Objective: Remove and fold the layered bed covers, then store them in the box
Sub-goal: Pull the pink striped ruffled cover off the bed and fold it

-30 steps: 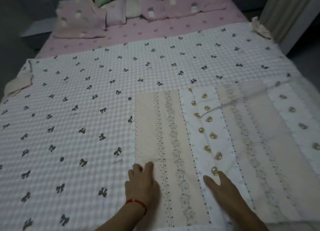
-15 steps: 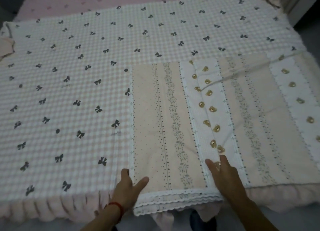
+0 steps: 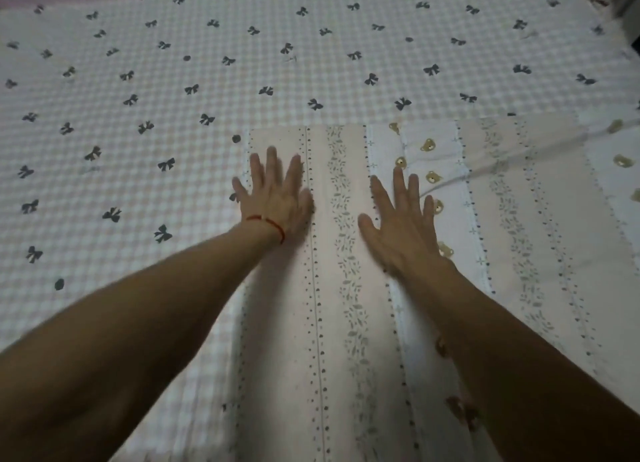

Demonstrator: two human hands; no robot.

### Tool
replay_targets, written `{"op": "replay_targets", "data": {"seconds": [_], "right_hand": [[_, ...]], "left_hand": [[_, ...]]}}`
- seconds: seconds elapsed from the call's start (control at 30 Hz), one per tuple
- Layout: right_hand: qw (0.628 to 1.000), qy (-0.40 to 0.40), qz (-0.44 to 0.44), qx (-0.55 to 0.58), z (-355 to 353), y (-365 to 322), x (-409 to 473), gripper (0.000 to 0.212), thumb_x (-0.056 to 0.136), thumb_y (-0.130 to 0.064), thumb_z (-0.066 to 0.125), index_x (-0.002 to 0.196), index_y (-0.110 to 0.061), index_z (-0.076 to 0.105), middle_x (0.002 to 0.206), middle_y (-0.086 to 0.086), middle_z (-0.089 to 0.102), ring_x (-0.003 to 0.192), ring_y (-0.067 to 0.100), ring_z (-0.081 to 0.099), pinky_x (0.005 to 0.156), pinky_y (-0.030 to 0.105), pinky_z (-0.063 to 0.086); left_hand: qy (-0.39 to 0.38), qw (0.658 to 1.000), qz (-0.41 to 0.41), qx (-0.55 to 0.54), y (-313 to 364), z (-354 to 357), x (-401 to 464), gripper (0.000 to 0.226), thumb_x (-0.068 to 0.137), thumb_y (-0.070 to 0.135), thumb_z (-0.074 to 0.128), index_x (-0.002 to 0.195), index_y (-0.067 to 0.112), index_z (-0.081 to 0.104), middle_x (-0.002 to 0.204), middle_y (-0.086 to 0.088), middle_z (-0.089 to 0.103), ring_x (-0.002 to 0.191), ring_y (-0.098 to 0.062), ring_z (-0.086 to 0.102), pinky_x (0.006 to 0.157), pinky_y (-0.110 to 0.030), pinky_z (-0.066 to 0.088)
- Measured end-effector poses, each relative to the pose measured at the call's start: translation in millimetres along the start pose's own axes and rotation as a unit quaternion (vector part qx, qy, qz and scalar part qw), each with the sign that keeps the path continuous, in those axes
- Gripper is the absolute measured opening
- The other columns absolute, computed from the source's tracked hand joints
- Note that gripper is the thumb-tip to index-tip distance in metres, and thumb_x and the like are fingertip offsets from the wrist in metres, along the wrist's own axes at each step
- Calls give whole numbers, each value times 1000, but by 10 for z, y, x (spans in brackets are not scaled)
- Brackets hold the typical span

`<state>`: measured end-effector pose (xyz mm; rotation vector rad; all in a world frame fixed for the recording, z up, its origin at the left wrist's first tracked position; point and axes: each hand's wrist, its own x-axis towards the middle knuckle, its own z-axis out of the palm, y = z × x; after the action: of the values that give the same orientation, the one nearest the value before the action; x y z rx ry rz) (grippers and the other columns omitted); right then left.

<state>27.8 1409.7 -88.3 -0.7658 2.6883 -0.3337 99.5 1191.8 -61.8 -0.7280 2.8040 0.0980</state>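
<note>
Both your hands lie flat, fingers spread, gripping nothing: left hand (image 3: 277, 198) and right hand (image 3: 398, 226) press the folded striped cover (image 3: 329, 323), its stripes running away from you, atop the puffy gingham bow-print cover (image 3: 138, 150).

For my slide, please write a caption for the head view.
Both hands, left and right, press flat on the striped folded cover over the bow-print blanket.

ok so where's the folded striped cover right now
In the head view the folded striped cover lies on the right half of the bow-print blanket, running to the near edge, with the left hand and right hand flat on it.
</note>
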Motion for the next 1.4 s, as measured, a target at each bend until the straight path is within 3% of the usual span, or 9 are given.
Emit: {"op": "replay_targets", "data": {"seconds": [0.17,0.37,0.87,0.93,1.07,1.23,1.27,1.33,1.4], "right_hand": [[990,104,7,-92,488,75,302,77,97,-60,29,163,-26,7,169,13,-6,156,36,-6,122,61,4],[989,119,2,-93,475,76,364,76,97,-54,35,162,-22,14,169,16,2,156,37,-2,120,63,10],[979,169,4,-115,627,112,416,76,95,-53,37,162,-22,17,168,17,7,156,38,3,120,63,12],[979,173,4,-110,643,128,426,76,96,-53,35,162,-22,16,168,16,8,156,38,3,120,63,11],[977,182,0,-107,674,135,396,74,97,-53,32,162,-22,17,168,17,10,156,38,4,120,63,11],[980,179,-6,-85,678,107,359,75,97,-54,31,162,-22,13,168,18,7,155,41,4,120,64,7],[981,178,-11,-83,671,93,387,75,97,-55,30,163,-23,12,168,19,6,155,41,3,120,64,6],[984,160,-15,-71,666,121,393,78,95,-58,30,163,-23,10,168,20,4,155,43,2,120,65,5],[992,115,-16,-54,658,170,392,84,92,-63,31,162,-22,9,168,21,0,154,44,-1,120,66,3]], "left_hand": [[-42,999,-30,-11,-110,439,735,70,93,72,0,152,42,-25,163,-2,-31,149,-35,-28,114,-72,-7],[-42,998,-33,-37,-114,609,815,71,92,71,-2,149,41,-31,159,-4,-38,145,-36,-35,112,-73,-10],[-9,995,17,-99,-164,495,706,73,98,67,15,157,37,-16,164,-7,-27,149,-36,-28,112,-72,-13],[5,992,24,-120,-183,384,518,72,101,61,22,159,30,-7,166,-12,-20,150,-36,-23,115,-69,-11],[67,963,-67,-253,-212,392,-537,66,104,43,37,158,13,14,165,-17,5,153,-33,3,122,-58,14],[-31,923,-132,-361,-274,707,-1908,70,104,52,36,161,26,4,168,10,5,153,-2,4,125,-37,14],[-32,923,-124,-364,-307,708,-1939,62,104,52,38,158,28,18,164,7,21,150,-7,18,122,-38,23],[-14,944,-149,-295,-209,610,-1890,29,102,50,44,121,29,50,123,0,52,115,-17,46,98,-38,44],[-9,938,-226,-262,-129,532,-1732,31,96,50,53,94,20,50,91,-2,51,86,-21,46,72,-34,43]]}}
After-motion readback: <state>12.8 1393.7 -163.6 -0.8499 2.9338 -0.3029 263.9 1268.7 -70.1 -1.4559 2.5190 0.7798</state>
